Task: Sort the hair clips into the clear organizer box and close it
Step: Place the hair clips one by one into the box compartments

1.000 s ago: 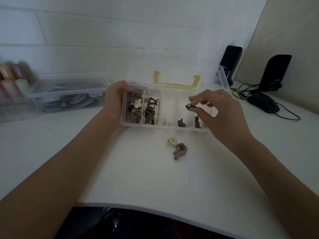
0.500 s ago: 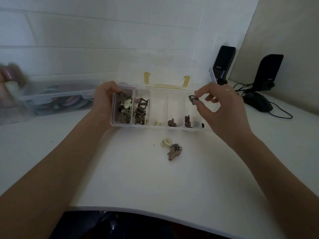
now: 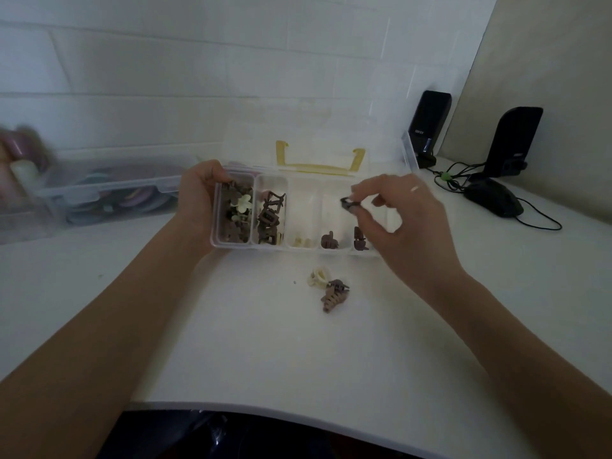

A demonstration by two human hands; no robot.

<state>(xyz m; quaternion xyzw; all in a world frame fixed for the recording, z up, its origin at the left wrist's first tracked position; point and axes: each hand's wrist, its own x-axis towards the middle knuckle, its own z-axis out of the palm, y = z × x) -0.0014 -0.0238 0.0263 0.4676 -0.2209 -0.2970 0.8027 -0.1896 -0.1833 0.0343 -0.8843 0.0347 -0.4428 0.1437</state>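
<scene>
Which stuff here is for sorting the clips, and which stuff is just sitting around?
For the job: organizer box, held by the left hand; dark clip pinched in the right hand; cream clip and brown clip on the table.

Just lying about: two speakers, mouse, plastic bin.
</scene>
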